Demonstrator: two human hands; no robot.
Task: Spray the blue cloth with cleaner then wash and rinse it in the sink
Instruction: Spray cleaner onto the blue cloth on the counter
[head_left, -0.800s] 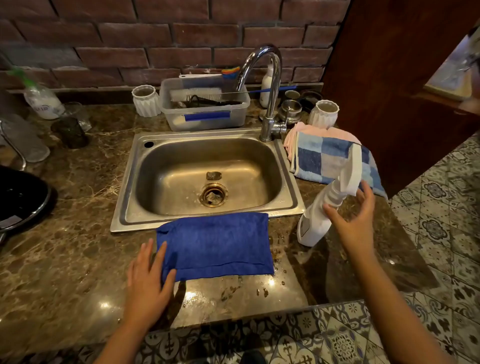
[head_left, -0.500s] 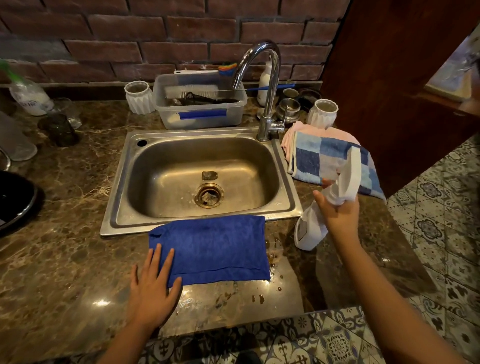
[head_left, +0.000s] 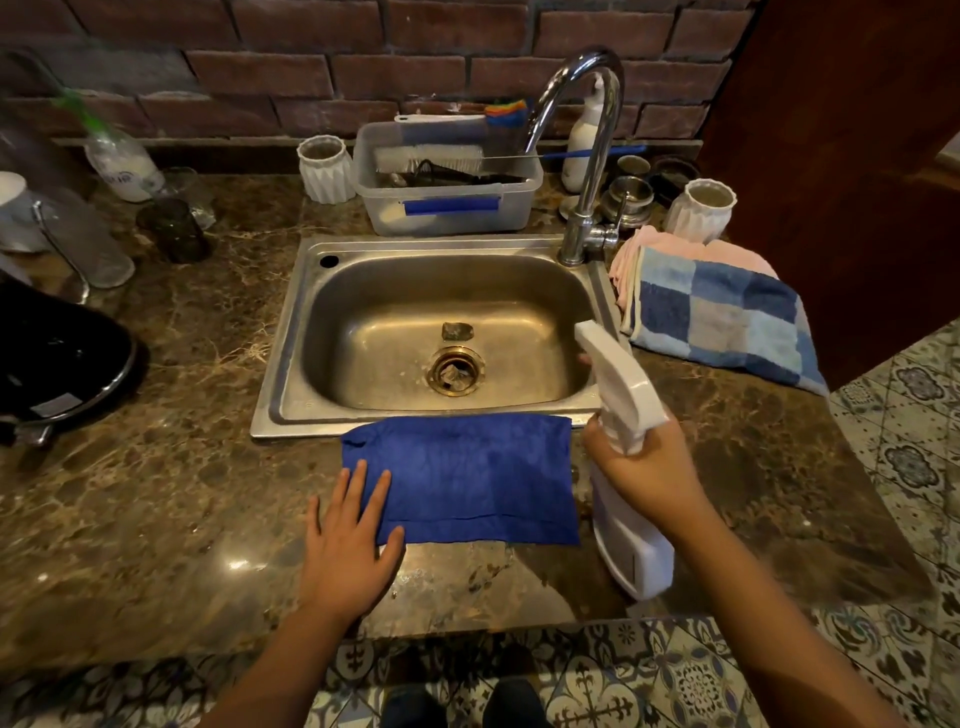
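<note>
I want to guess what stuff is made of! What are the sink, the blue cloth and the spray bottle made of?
The sink looks like stainless steel: grey, shiny, with dull reflections in the bowl. The blue cloth seems a soft fabric, maybe microfibre; it looks fuzzy and lies folded flat. The spray bottle, held in the right hand, looks like smooth white plastic, slightly glossy.

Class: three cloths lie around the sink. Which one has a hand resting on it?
The plain blue cloth at the sink's front edge; the left hand rests on its corner. The checked and pink cloths lie untouched.

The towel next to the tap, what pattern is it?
The towel has blue and grey checks, seen from the head camera.
</note>
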